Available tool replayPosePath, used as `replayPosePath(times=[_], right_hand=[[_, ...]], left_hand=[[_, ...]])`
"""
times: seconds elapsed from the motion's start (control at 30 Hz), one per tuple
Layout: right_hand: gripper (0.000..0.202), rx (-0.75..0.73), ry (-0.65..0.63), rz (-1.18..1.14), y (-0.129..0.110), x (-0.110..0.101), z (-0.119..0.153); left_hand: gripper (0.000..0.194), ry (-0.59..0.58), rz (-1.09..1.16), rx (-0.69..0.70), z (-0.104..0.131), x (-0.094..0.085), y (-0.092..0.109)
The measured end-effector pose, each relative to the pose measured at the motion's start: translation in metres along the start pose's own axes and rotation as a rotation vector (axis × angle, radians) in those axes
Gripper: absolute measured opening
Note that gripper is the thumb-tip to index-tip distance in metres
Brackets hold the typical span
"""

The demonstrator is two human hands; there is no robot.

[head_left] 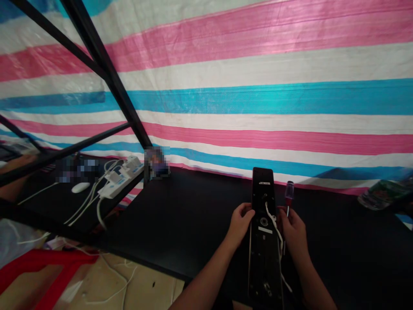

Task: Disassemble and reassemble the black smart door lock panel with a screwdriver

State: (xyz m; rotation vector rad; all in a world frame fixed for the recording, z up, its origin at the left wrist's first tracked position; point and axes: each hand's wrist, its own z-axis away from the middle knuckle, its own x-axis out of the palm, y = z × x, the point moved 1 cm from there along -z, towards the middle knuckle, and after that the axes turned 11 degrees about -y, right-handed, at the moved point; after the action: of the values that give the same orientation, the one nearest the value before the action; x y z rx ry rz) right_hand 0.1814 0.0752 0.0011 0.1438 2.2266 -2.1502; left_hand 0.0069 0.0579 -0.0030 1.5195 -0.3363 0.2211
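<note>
Dark panel (263, 262): we counted one, long and narrow, between the two hands over the table; two white labels showed on its face.
Left hand (241, 223): one, closed on the panel's left edge, with the thumb on the near face.
Right hand (294, 232): one, at the panel's right edge, its fingers closed about the screwdriver's shaft; whether they also gripped the panel we could not tell.
Screwdriver (289, 191): one, its clear-and-red handle pointing up above the right hand.
White cable (274, 223): at least one, running down the panel's right side.
Black table (180, 206): one, beneath both hands.
Left-hand surface: we found one power strip (113, 188) and one white mouse (80, 187), just beside white cords.
Striped sheet (258, 101): one, behind everything, in pink, blue and white.
</note>
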Motion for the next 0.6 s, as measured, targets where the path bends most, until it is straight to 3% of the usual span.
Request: replayPosePath(times=[0.3, 0.6], right_hand=[[0.046, -0.097, -0.094, 0.282, 0.010, 0.002, 0.006], [0.039, -0.197, 0.038, 0.480, 0.011, -0.003, 0.001]], left_hand=[[0.073, -0.113, 0.224, -0.006, -0.045, 0.012, -0.002], [0.060, -0.190, 0.211, -0.038, -0.035, 0.005, -0.006]])
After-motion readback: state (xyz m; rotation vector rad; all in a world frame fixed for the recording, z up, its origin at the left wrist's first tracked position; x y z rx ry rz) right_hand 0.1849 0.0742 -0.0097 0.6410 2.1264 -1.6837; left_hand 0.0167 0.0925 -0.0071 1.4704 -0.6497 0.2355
